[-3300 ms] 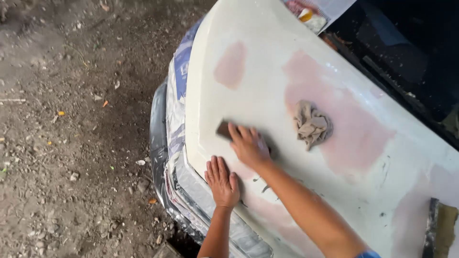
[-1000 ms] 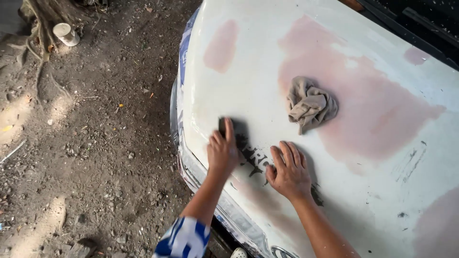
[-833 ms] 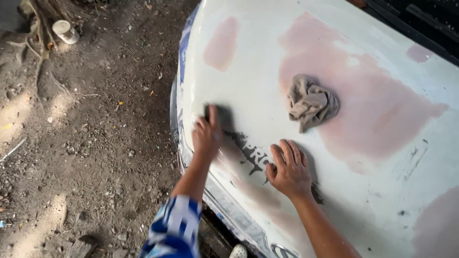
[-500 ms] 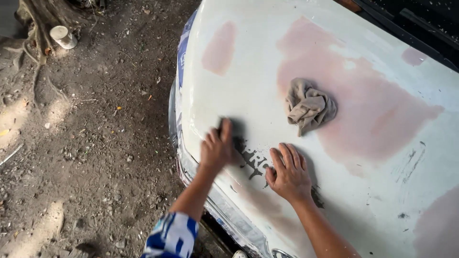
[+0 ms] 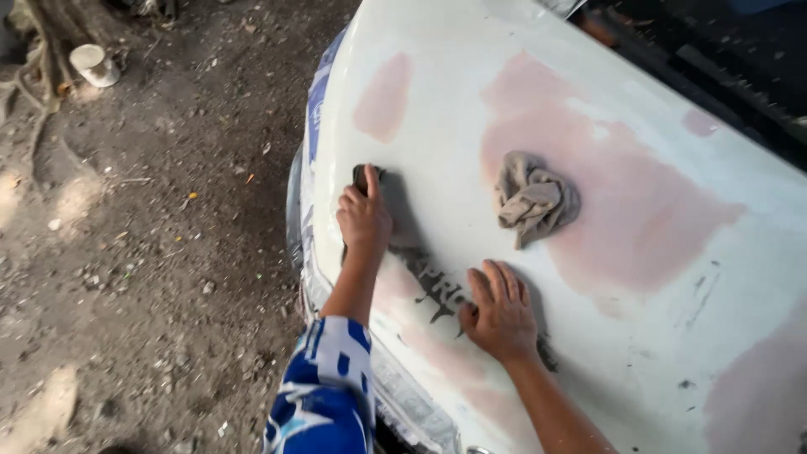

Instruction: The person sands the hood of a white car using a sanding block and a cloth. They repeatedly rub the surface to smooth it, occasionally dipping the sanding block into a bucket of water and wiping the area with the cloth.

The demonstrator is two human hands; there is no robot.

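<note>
- Left hand (image 5: 363,220) is pressed flat on the white car hood (image 5: 437,109), fingers closed down over a dark sanding block (image 5: 361,174); only the block's top edge peeks out past the fingertips, near the hood's front edge
- Right hand (image 5: 499,313) lies open, palm down and fingers spread, on the hood just beside the dark lettering (image 5: 437,290) showing through the paint; it holds nothing
- The two hands sit apart, the lettering between them; the left one is further up the panel, the right one nearer the person
- A crumpled grey rag (image 5: 533,197) rests on the hood beyond the right hand, lying on a big pink filler patch (image 5: 639,210); neither hand touches it
- A smaller pink patch (image 5: 384,98) sits above the left hand
- Blue-and-white sleeve (image 5: 324,395) covers the left arm; the right forearm is bare
- Dirt ground (image 5: 151,252) lies left of the car; a small white cup (image 5: 92,65) stands by tree roots (image 5: 42,42) in the far corner
</note>
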